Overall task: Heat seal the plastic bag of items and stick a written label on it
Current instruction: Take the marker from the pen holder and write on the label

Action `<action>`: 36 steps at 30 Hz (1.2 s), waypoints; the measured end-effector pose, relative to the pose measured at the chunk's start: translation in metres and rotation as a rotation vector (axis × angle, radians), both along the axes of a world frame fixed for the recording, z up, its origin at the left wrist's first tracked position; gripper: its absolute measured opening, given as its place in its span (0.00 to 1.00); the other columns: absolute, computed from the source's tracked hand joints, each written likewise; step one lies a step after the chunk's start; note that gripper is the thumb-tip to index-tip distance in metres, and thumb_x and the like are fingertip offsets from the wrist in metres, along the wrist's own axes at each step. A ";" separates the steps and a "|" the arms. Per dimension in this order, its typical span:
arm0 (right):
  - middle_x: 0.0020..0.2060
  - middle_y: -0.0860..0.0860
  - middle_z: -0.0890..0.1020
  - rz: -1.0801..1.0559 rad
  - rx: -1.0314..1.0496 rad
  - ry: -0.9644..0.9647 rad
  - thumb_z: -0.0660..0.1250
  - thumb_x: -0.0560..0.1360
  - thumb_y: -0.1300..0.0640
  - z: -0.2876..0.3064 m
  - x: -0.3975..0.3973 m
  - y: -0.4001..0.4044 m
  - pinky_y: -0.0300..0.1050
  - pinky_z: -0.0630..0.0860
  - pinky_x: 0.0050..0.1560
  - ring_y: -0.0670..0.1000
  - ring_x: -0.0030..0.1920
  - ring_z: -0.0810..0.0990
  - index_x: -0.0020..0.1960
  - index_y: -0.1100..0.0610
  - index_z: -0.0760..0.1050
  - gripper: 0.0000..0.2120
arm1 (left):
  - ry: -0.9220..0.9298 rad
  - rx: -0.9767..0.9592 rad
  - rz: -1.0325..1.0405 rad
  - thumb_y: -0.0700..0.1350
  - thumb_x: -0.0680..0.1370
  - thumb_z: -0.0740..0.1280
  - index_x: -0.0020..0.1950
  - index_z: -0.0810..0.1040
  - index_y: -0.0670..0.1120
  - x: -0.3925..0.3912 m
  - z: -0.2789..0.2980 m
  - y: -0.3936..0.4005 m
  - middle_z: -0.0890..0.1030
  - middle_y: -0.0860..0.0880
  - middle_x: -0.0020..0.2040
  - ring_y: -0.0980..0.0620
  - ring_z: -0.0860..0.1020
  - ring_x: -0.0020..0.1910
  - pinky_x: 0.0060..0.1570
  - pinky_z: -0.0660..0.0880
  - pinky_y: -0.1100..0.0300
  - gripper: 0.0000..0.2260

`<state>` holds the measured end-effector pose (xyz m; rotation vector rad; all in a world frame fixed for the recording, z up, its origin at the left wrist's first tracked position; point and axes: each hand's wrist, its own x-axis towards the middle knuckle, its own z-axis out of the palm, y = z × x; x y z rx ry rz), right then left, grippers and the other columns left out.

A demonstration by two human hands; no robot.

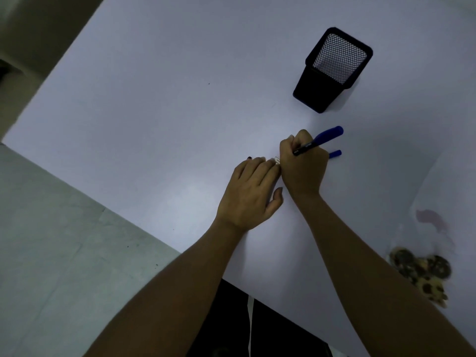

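Table (159, 104), white and wide, fills most of the view, its near edge running on a slant over a pale floor (51, 240). On its far right part a black mesh pen holder (334, 70) stands upright, well apart from both hands. At the right edge a clear plastic bag (432, 228) lies flat on the table, hard to make out; spotted brown-and-cream items (422, 271) show in its near end. The left hand (248, 194) lies palm down near the middle of the table, fingers together and stretched out, their tips pressing on a small white label (277, 160) of which only a corner shows. The right hand (304, 166) sits just beside it, touching it, and is closed around a blue marker (319, 141), whose tip is hidden behind the fingers, down at the label. A blue cap (334, 154) lies on the table just behind the right hand.
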<state>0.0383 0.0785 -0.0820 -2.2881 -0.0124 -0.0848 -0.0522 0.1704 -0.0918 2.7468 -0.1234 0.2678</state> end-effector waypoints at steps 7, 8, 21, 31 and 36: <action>0.24 0.50 0.71 0.014 -0.039 -0.009 0.63 0.77 0.58 0.000 0.001 0.002 0.30 0.58 0.28 0.39 0.22 0.64 0.34 0.56 0.65 0.14 | 0.020 0.013 -0.004 0.51 0.76 0.65 0.59 0.80 0.42 0.001 -0.001 0.001 0.81 0.44 0.58 0.44 0.77 0.59 0.65 0.70 0.50 0.17; 0.24 0.50 0.71 0.019 -0.040 -0.013 0.62 0.77 0.58 0.000 0.001 0.002 0.31 0.59 0.28 0.39 0.22 0.65 0.35 0.56 0.66 0.13 | 0.019 0.011 -0.003 0.51 0.76 0.65 0.59 0.80 0.42 0.001 -0.001 0.001 0.81 0.44 0.58 0.44 0.77 0.59 0.65 0.70 0.50 0.17; 0.23 0.50 0.71 0.040 -0.044 -0.004 0.63 0.77 0.59 -0.001 0.002 0.000 0.34 0.63 0.26 0.48 0.23 0.69 0.30 0.52 0.62 0.18 | 0.023 -0.014 -0.001 0.50 0.76 0.65 0.60 0.79 0.42 0.000 -0.001 -0.001 0.81 0.44 0.59 0.44 0.78 0.60 0.65 0.71 0.49 0.17; 0.23 0.48 0.72 0.043 0.018 -0.048 0.64 0.78 0.54 0.001 0.001 0.000 0.32 0.65 0.27 0.43 0.22 0.69 0.33 0.54 0.66 0.16 | 0.022 0.004 0.012 0.50 0.75 0.66 0.60 0.79 0.42 0.001 0.004 -0.001 0.81 0.44 0.58 0.45 0.78 0.59 0.64 0.70 0.51 0.18; 0.26 0.51 0.77 0.054 0.121 -0.028 0.67 0.77 0.48 0.000 -0.001 -0.001 0.38 0.73 0.28 0.48 0.26 0.75 0.37 0.59 0.73 0.16 | 0.018 -0.015 0.011 0.50 0.75 0.67 0.61 0.79 0.42 0.000 0.004 -0.001 0.81 0.44 0.59 0.45 0.77 0.59 0.64 0.71 0.51 0.18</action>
